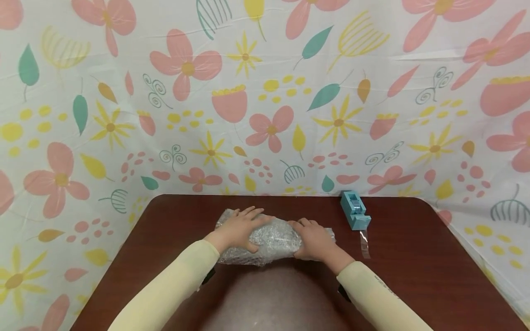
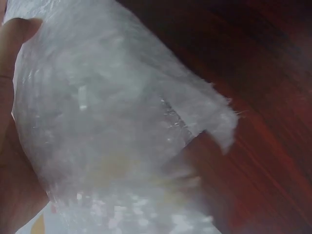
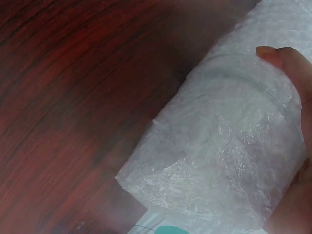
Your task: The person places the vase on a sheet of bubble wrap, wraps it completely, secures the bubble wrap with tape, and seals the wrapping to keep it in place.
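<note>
Bubble-wrapped bundle (image 1: pixel 275 239) lies left of blue tape dispenser (image 1: pixel 354 211) | dark lettering (image 1: pixel 386 287) on right sleeve (image 1: pixel 374 294) too small to read | left hand (image 1: pixel 240 230) and right hand (image 1: pixel 315 241), nearer the dispenser, grasp the bundle, thumbs spread

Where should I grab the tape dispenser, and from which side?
Probably pinch the dispenser across its long sides, toward the far end, coming from above with your right hand, which is nearer: the body is narrow, and loose tape trails from the near end.
</note>
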`<state>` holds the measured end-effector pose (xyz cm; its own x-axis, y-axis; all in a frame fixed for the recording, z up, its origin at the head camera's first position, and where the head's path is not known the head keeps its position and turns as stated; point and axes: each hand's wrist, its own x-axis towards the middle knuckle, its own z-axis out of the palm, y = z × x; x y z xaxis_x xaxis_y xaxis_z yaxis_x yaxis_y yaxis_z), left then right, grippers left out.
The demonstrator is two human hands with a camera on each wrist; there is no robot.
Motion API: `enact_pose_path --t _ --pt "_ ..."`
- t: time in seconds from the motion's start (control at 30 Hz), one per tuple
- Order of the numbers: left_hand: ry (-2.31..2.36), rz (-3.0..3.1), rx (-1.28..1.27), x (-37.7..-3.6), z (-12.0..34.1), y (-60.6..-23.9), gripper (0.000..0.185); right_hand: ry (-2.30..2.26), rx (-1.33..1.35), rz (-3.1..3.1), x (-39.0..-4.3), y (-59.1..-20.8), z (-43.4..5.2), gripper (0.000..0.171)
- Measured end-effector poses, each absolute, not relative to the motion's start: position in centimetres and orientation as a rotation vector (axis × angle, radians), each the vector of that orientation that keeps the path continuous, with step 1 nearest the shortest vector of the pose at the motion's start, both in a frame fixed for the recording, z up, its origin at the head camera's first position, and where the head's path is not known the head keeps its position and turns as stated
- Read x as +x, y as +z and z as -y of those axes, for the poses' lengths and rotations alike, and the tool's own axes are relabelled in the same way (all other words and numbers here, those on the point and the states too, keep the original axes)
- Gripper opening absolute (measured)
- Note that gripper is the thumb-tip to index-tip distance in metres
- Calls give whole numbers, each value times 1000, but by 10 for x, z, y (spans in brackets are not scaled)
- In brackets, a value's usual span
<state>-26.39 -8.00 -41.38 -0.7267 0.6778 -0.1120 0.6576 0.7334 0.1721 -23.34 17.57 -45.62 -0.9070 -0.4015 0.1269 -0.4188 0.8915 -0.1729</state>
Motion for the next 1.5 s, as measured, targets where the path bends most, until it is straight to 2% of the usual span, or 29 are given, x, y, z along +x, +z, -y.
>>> enact_pose_path --t 0.7,0.9,1.0,1.23,1.5 --pt "-141 -3203 1293 -234 84 -444 69 445 631 3095 -242 -446 -178 77" --pt "-172 -3265 1280 -228 84 -453 63 488 633 3139 -251 -444 -180 77" --pt "-107 -3222 1258 -226 85 -454 70 520 616 3175 -254 -443 -182 78" --pt "-204 -3169 1292 -227 92 -461 117 619 574 3223 -256 -442 -181 81" --pt "-471 -3217 1391 -229 95 -468 115 607 594 3257 -261 -439 -184 81"
